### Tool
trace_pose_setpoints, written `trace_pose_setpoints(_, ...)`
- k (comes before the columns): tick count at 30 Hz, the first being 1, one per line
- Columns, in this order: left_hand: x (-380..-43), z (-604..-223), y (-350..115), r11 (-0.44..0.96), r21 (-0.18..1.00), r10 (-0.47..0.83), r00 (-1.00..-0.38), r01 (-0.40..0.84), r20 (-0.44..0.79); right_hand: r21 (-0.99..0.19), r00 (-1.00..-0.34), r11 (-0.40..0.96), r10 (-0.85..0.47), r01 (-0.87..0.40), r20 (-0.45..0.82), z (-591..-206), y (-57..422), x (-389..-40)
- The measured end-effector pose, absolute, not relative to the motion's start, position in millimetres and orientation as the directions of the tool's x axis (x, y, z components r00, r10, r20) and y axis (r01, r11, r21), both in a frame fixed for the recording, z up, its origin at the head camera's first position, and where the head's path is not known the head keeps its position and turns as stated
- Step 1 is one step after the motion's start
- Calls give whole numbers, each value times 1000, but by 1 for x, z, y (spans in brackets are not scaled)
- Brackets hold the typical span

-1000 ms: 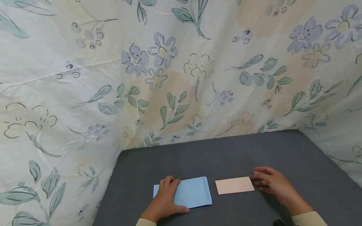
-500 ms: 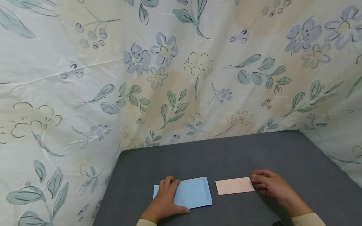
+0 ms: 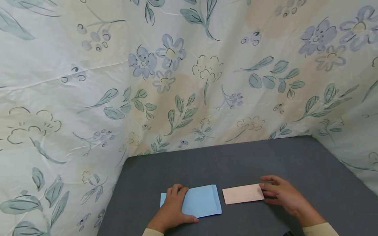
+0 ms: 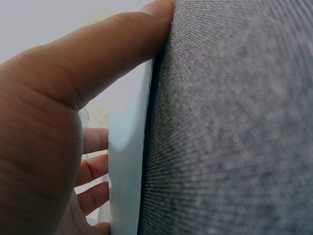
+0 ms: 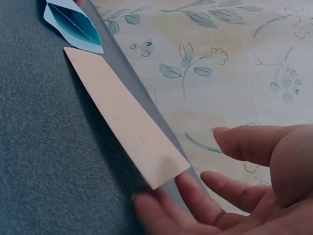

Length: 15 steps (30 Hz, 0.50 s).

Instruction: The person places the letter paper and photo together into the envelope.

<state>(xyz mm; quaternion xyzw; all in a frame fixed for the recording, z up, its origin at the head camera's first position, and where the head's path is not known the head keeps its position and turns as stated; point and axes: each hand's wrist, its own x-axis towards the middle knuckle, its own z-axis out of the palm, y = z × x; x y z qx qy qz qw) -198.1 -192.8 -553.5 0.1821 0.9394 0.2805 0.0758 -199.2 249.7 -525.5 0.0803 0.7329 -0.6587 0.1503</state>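
Observation:
A light blue envelope (image 3: 200,200) lies on the dark table under my left hand (image 3: 171,208). That hand grips it across its width, fingers at the far edge and thumb (image 4: 122,44) along the near edge. In the right wrist view the mouth of the envelope (image 5: 73,27) gapes towards a pale pink card (image 3: 243,193). The card's left end is close to that mouth, a narrow gap apart. My right hand (image 3: 283,195) is at the card's right end, its loosely bent fingers touching the end edge. The right thumb (image 5: 244,142) is raised clear of the card.
The dark grey tabletop (image 3: 221,164) ends at a floral cloth (image 3: 206,82) hung behind and on both sides. A small black object (image 3: 288,233) shows at the bottom edge near the right sleeve (image 3: 319,229).
The right hand has come left to the card's end, and the card has slid slightly left towards the envelope. The left hand and the envelope stay in place.

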Motion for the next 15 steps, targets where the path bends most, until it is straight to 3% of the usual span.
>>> trace_pose_setpoints(15,-202,-548,-187,780,551,377,-926,298,-33,-959,-935,53,-213,280,-285,-538,257,-209)
